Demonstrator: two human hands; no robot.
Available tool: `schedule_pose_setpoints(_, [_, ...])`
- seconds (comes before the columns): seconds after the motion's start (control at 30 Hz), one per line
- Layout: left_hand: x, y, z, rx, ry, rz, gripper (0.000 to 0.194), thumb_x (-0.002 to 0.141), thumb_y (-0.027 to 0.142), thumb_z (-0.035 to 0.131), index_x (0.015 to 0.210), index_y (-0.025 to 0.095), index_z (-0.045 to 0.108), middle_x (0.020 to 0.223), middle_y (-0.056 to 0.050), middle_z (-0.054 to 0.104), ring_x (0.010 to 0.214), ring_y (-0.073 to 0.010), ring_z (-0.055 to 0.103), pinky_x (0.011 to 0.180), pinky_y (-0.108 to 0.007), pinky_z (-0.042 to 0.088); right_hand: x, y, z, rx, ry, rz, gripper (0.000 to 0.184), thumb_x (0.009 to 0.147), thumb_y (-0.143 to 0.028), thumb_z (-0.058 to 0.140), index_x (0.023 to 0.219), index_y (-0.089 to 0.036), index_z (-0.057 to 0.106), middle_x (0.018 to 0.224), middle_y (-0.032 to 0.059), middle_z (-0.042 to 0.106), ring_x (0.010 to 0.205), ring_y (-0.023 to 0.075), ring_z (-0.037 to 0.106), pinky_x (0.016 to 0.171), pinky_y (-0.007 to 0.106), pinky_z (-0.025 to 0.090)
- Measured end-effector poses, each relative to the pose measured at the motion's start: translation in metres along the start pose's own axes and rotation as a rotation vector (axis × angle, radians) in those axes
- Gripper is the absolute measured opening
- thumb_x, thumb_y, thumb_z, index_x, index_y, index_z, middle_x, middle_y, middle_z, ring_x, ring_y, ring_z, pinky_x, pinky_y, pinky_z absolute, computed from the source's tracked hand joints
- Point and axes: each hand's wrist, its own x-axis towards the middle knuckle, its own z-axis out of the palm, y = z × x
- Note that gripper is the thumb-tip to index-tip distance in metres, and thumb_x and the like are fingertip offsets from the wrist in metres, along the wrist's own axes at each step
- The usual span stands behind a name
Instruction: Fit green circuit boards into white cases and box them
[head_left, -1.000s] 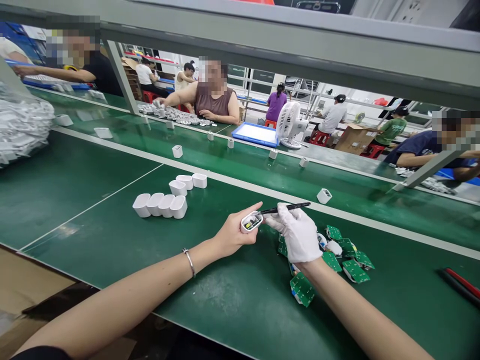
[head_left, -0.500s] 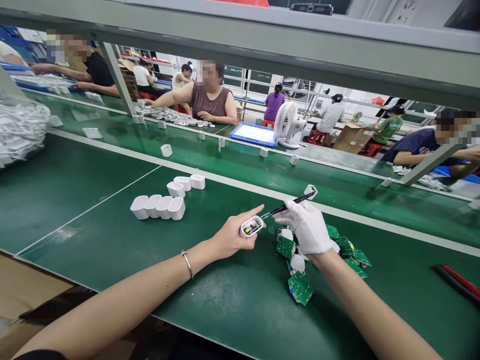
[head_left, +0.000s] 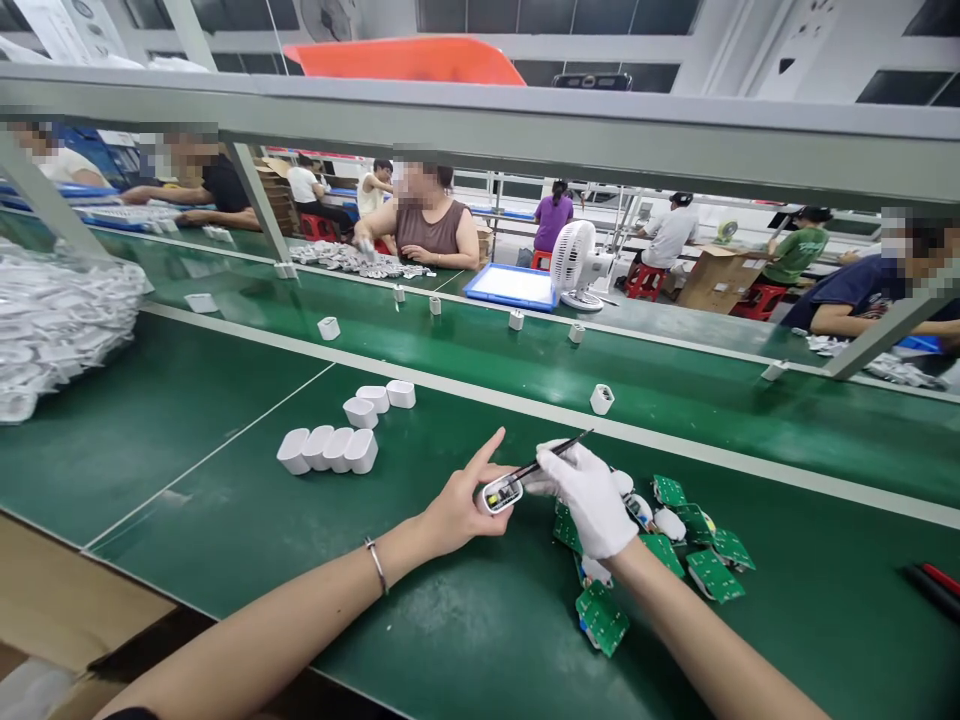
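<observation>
Green tabletop (head_left: 465, 640), clock from view centre | white cups (head_left: 339, 450), 8 o'clock | circuit boards (head_left: 662, 553), 4 o'clock | piled white parts (head_left: 64, 325), 9 o'clock

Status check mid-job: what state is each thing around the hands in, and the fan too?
White case: open end showing, parts inside, gripped by the bare left hand.
Black tool: held in the gloved right hand, tip at the case's opening.
Seven grouped white cases: standing, open ends up.
Green circuit boards: loose, clustered on the table.
Fan: upright; running or not, unclear.
</observation>
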Motion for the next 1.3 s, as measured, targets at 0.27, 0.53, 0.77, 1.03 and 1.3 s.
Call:
schedule_pose_setpoints(0.27, [0.001, 0.008, -0.003, 0.022, 0.046, -0.010, 0.091, 0.074, 0.011, 0.062, 0.149, 0.021, 0.011, 0.117, -0.009, 0.065, 0.100, -0.0178, 0.062, 0.091, -0.029, 0.048, 0.000, -0.007, -0.017, 0.006, 0.106, 0.144, 0.044, 0.058, -0.049, 0.075, 0.079, -0.016, 0.056, 0.062, 0.0047, 0.065, 0.059, 0.0191, 0.065, 0.056, 0.028, 0.055])
schedule_pose_setpoints(0.53, [0.006, 0.012, -0.004, -0.051, 0.055, -0.298, 0.074, 0.087, 0.024, 0.051, 0.149, 0.022, 0.010, 0.132, -0.012, 0.054, 0.083, -0.0137, 0.062, 0.082, -0.030, 0.051, -0.006, 0.010, -0.012, -0.776, -0.044, 0.272, 0.016, 0.074, -0.032, 0.056, 0.081, -0.019, 0.059, 0.044, -0.0031, 0.052, 0.034, 0.0162, 0.051, 0.033, 0.024, 0.038])
schedule_pose_setpoints(0.77, [0.009, 0.018, -0.009, -0.079, 0.054, -0.210, 0.041, 0.097, 0.041, 0.038, 0.125, 0.020, 0.059, 0.147, -0.009, 0.035, 0.135, -0.0250, 0.033, 0.109, -0.038, 0.035, 0.001, 0.017, 0.009, -0.849, -0.192, -0.258, 0.063, 0.077, -0.037, 0.053, 0.137, -0.021, 0.041, 0.129, 0.0099, 0.052, 0.106, 0.0247, 0.058, 0.086, 0.039, 0.052])
schedule_pose_setpoints(1.03, [0.006, 0.013, -0.006, -0.181, 0.068, -0.303, 0.068, 0.097, 0.048, 0.035, 0.150, 0.018, 0.003, 0.155, -0.013, 0.008, 0.141, -0.0219, 0.018, 0.117, -0.042, 0.019, 0.031, 0.024, 0.019, -0.855, -0.237, -0.285, 0.044, 0.067, -0.036, 0.065, 0.106, -0.017, 0.066, 0.094, 0.0072, 0.064, 0.084, 0.0239, 0.062, 0.078, 0.033, 0.051])
schedule_pose_setpoints(1.3, [0.034, 0.043, -0.067, 0.328, 0.345, -0.476, 0.050, 0.098, 0.037, 0.028, 0.073, 0.016, 0.066, 0.089, -0.009, 0.070, 0.086, -0.0230, 0.064, 0.085, -0.038, 0.047, 0.123, -0.026, -0.041, -1.490, 0.301, 0.094, 0.040, 0.085, -0.045, 0.050, 0.081, -0.012, 0.071, 0.082, 0.0156, 0.065, 0.080, 0.0300, 0.063, 0.062, 0.031, 0.043])
